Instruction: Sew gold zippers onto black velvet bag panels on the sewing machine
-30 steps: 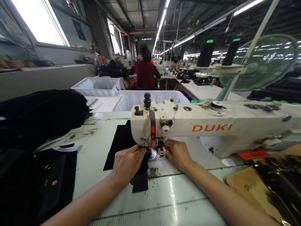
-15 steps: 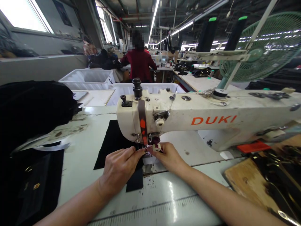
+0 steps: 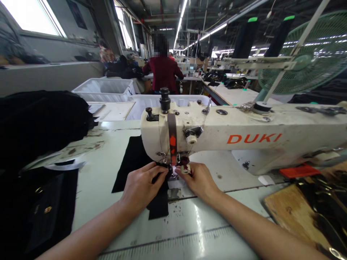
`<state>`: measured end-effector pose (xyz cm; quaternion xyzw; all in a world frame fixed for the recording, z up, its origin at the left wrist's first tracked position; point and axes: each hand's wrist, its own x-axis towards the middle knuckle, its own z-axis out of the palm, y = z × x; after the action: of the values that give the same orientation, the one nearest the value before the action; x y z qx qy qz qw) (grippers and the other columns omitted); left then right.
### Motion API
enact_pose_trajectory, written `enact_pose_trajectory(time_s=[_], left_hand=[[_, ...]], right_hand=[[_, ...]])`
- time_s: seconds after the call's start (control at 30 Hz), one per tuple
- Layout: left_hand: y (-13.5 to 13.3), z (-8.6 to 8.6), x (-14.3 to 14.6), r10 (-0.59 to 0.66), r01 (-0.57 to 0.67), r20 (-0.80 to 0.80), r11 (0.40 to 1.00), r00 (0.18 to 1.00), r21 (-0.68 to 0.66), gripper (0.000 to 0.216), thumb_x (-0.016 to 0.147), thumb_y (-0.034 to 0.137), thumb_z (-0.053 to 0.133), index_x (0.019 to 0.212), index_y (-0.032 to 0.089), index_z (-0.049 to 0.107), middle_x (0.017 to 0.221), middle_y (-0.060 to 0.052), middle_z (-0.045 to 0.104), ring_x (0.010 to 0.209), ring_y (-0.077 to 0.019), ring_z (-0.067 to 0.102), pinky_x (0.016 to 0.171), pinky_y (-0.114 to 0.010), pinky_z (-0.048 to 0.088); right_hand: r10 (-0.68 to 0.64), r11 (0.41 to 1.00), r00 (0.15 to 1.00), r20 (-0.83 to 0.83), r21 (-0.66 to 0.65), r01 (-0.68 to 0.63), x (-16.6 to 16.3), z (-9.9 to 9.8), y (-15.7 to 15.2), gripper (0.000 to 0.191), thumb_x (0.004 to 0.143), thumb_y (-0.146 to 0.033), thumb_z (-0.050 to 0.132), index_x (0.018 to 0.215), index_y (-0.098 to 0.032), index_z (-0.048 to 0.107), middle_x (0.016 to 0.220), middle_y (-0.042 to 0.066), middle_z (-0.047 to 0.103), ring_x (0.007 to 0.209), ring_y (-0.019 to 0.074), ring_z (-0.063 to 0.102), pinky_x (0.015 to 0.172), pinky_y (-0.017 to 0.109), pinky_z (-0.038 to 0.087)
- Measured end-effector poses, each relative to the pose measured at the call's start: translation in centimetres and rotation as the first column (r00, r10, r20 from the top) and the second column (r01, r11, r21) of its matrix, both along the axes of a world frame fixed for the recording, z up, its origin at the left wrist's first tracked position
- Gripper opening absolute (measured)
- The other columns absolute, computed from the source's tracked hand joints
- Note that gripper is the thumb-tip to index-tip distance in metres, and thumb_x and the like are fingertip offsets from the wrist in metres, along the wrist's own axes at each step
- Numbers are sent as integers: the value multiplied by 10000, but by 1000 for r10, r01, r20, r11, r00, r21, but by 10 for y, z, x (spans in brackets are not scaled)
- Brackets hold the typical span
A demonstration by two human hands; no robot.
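A black fabric piece [image 3: 130, 162] lies on the sewing machine's bed, its far part hidden behind the head of the white sewing machine [image 3: 211, 131]. My left hand [image 3: 142, 182] rests over the fabric, thumb and forefinger closed on its edge just left of the presser foot. A narrower black strip [image 3: 159, 206] of it shows below my wrist, towards me. My right hand [image 3: 200, 180] is at the right of the needle area, with its fingers bent together beside a small pale machine part [image 3: 185, 169]. What those fingertips pinch, if anything, is hidden.
A black fabric pile [image 3: 40, 126] and a black piece with gold hardware [image 3: 51, 206] lie left. On the right are a red tray [image 3: 299, 171] and a wooden board [image 3: 295, 209] with dark parts. White bins [image 3: 105, 88], a fan [image 3: 311, 54] and a co-worker [image 3: 164, 72] are beyond.
The view has shifted slightly, so the machine sits further right. My left thumb and forefinger have bent apart at the knuckles, leaving a gap above the fabric. My right hand stays by the needle.
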<state>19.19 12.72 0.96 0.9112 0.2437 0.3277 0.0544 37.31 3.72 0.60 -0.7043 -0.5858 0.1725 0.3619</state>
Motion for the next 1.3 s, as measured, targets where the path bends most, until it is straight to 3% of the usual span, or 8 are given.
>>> enact_pose_trajectory(time_s=[0.17,0.4,0.67,0.87,1.17,1.3], left_hand=[[5,-6,-1,88,-85,-28,992,996,91,201,945,267,568,866,216,745,902,12,757,696,-171,720,615,-261,506],[6,-10,0,117,-103,-59,972,991,211,200,953,265,565,861,223,738,864,26,758,648,-173,706,555,-282,447],[4,-6,0,132,-106,-79,956,988,274,253,973,262,522,848,215,737,837,11,757,598,-163,683,540,-282,418],[3,-8,0,147,-115,-100,956,984,271,286,988,282,491,856,228,739,846,9,762,621,-158,690,546,-273,416],[4,-12,3,169,-150,-102,974,980,172,255,986,327,508,908,261,743,900,27,771,720,-179,729,580,-268,469],[5,-12,5,173,-161,-109,981,979,109,221,966,324,544,892,269,745,919,35,770,763,-181,735,603,-255,493]], right_hand=[[-80,996,987,140,-32,86,4,4,-2,161,880,-243,612,737,-204,674,610,-15,601,573,144,524,551,245,241],[-110,993,953,281,-15,119,2,2,-5,140,869,-206,595,750,-215,668,636,-8,638,619,157,581,548,261,208],[-139,990,924,355,15,143,2,3,-6,216,879,-291,616,682,-214,658,633,4,671,587,158,602,538,275,190],[-132,991,931,340,32,129,3,3,-5,181,870,-277,630,709,-214,685,631,9,673,591,164,611,540,274,223],[-18,1000,984,179,-10,20,0,2,13,33,807,-259,722,795,-228,727,733,-13,710,694,156,644,602,231,395],[-39,998,994,99,-54,45,-4,5,24,120,784,-303,751,785,-185,729,732,36,719,686,180,654,590,233,431]])
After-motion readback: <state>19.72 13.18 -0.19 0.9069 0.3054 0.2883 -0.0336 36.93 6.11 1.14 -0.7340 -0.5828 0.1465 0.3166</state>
